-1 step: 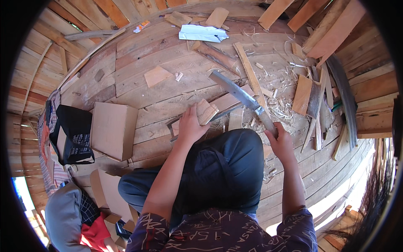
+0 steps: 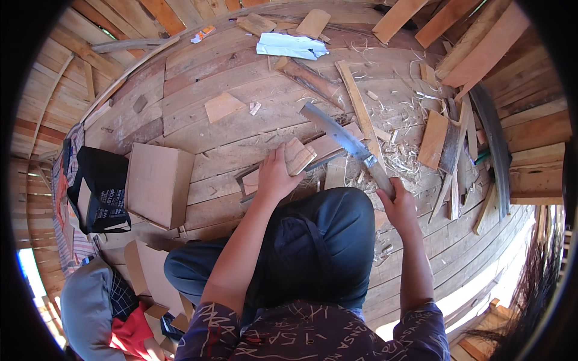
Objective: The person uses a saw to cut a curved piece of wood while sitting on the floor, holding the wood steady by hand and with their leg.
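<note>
My left hand (image 2: 278, 173) is closed round a short wooden block (image 2: 299, 156), its fingers over the block's left end. Beneath the block lies a longer wooden board (image 2: 330, 144), slanting up to the right, with a dark edge along its near side. A handsaw (image 2: 337, 133) is gripped by its wooden handle in my right hand (image 2: 400, 203). Its toothed blade points up and left, passing over the far part of the board. From this angle I cannot tell whether the blade touches the wood.
Wood shavings (image 2: 400, 153) and a long thin strip (image 2: 356, 99) lie beyond the saw. Offcuts and planks (image 2: 433, 138) are piled at the right. A cardboard box (image 2: 158, 183) and a black bag (image 2: 99, 192) stand at the left. A white sheet (image 2: 292, 46) lies at the far side.
The whole view has shifted slightly. The wooden block and my left hand sit a touch higher in the picture; both grips stay the same.
</note>
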A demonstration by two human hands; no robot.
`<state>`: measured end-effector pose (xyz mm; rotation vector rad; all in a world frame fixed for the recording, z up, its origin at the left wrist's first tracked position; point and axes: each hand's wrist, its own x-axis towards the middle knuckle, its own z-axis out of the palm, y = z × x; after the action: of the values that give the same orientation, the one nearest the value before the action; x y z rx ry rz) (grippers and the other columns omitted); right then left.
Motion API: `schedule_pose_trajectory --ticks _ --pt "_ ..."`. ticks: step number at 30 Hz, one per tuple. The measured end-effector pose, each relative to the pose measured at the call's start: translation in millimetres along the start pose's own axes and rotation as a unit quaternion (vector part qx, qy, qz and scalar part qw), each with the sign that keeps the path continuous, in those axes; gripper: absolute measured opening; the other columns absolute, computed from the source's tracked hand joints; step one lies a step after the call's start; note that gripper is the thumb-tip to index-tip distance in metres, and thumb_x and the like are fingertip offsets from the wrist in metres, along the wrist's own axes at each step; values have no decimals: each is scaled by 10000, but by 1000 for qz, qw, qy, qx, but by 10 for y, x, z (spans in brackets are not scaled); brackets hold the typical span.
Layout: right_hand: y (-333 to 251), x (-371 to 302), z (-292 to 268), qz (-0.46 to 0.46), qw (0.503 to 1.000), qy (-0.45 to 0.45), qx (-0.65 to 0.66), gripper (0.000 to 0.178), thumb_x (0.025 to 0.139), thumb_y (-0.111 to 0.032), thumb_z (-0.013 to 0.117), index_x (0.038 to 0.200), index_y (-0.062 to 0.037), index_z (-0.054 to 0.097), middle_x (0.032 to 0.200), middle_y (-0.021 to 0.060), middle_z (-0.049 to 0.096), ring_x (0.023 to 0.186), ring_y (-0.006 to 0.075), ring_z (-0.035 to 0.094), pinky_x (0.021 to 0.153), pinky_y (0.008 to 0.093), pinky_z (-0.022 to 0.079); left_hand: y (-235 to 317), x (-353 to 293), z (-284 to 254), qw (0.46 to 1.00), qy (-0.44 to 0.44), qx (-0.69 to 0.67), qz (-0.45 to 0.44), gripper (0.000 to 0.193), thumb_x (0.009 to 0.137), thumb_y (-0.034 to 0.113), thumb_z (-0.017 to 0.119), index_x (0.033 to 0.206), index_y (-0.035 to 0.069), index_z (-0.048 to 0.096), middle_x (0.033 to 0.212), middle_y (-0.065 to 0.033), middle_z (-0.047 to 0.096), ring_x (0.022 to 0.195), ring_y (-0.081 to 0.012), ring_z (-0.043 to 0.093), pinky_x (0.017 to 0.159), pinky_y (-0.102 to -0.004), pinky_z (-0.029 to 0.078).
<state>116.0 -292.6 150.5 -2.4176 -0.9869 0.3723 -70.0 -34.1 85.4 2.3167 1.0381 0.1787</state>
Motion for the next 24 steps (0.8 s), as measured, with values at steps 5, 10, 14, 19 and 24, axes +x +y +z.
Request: schedule_pose_trajectory --ticks 5,10,14,19,24 --pt "345 233 431 -20 999 -46 -14 339 931 -235 654 1174 -52 503 705 262 641 665 470 642 563 532 509 -23 490 697 995 64 56 57 946 713 478 798 1432 19 390 1259 -186 568 1165 -363 554 1040 -524 371" --pt "460 319 750 -26 996 -85 -13 307 951 -165 614 1217 -40 526 686 236 640 637 445 650 515 497 499 -41 539 888 996 74 21 51 884 726 535 767 1377 21 460 1194 -175 601 1120 -343 574 1026 -499 375" --pt "496 331 804 9 994 -99 35 295 961 -138 588 1230 -34 527 685 236 640 637 439 656 505 491 504 66 488 843 993 102 18 55 810 742 509 756 1348 47 481 1178 -169 592 1068 -352 579 951 -470 411" --pt "413 339 704 54 987 -151 20 259 977 -131 563 1212 -32 517 705 248 641 673 442 661 504 495 489 95 575 849 994 94 20 45 782 746 487 754 1338 52 487 1145 -160 603 1031 -338 596 930 -450 417" --pt "451 354 810 35 983 -181 0 265 978 -134 566 1219 -40 509 676 238 632 654 441 655 495 496 472 13 561 876 992 111 28 50 769 741 486 758 1324 49 511 1106 -152 621 981 -335 616 896 -443 436"
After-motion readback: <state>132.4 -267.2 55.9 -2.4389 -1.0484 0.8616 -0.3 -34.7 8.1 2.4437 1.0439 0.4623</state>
